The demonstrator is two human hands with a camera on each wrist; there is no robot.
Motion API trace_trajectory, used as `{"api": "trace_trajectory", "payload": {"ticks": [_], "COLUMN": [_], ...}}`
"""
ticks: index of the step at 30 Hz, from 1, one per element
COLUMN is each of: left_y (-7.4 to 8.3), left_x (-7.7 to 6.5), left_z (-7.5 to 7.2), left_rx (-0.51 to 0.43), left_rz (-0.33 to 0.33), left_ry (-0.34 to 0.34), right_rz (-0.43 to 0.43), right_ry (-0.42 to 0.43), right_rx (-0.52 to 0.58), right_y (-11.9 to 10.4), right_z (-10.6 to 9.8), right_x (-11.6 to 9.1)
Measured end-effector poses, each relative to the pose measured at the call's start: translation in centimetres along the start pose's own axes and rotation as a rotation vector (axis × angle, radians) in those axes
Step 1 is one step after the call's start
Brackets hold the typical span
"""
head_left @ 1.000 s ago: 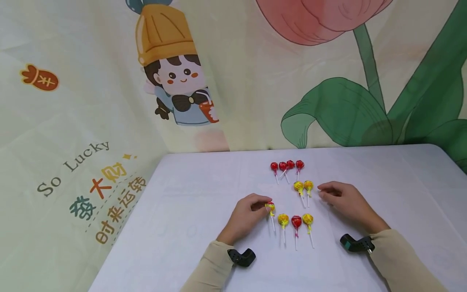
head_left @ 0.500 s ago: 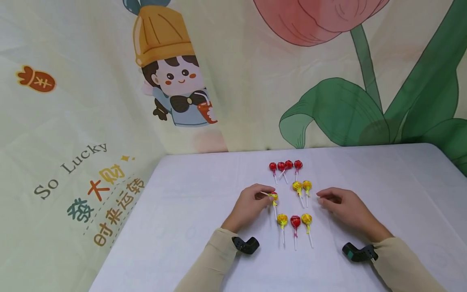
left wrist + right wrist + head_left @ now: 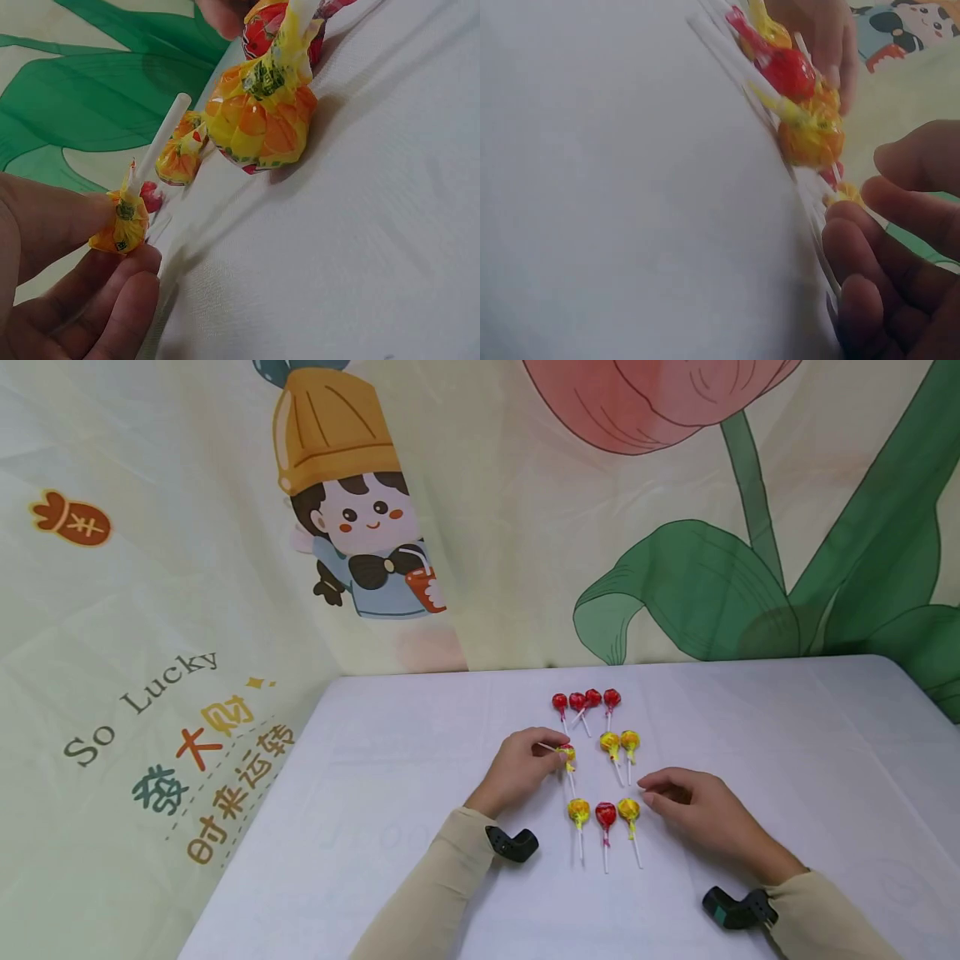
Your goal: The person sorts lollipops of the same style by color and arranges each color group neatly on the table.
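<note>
My left hand [image 3: 525, 767] pinches a yellow lollipop [image 3: 124, 221] by its wrapped head between thumb and fingers, its stick [image 3: 572, 785] pointing toward me. Just beyond lies a back group of red lollipops, one of them a red lollipop [image 3: 612, 697] at its right end. Two yellow lollipops lie side by side, including a yellow lollipop [image 3: 629, 741], right of the left hand. A front row holds a yellow lollipop [image 3: 578, 811], a red lollipop [image 3: 605, 813] and another yellow lollipop [image 3: 628, 809]. My right hand [image 3: 697, 806] hovers beside them, fingers loosely bent, with nothing in its grasp.
A white cloth covers the table [image 3: 405, 760], whose back edge meets a printed backdrop [image 3: 510, 527]. Each wrist wears a black device, such as the left wrist device [image 3: 513, 844] and the right wrist device [image 3: 738, 908].
My left hand has carried the yellow lollipop away from the front row, forward and slightly right, toward the red group. My right hand has drawn back a little toward me.
</note>
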State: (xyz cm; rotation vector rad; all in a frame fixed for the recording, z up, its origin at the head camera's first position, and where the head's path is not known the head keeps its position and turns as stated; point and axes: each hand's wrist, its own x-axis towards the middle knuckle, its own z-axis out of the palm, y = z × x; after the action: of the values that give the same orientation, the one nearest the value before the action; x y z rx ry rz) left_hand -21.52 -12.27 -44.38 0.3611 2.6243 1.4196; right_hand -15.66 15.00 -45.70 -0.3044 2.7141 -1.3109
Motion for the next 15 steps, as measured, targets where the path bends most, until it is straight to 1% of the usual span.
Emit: {"api": "trace_trajectory", "payload": {"ticks": [3,7,15], "left_y": [-0.1,-0.1,0.1], "left_x": [0.3,1.1,2.5], "left_z": [0.4,0.7,1.4], "left_rx": [-0.010,-0.033,-0.045], "left_rz": [-0.001,0.007,0.010], "left_ry": [-0.001,0.008,0.067], "right_rz": [0.000,-0.015,-0.078], "right_ry": [-0.012,-0.038,-0.098], "right_rx": [0.009,0.016,0.018], "right_y": [-0.1,-0.1,0.5], "right_z": [0.5,0.5,0.1], "right_x": [-0.3,0.1,1.3]}}
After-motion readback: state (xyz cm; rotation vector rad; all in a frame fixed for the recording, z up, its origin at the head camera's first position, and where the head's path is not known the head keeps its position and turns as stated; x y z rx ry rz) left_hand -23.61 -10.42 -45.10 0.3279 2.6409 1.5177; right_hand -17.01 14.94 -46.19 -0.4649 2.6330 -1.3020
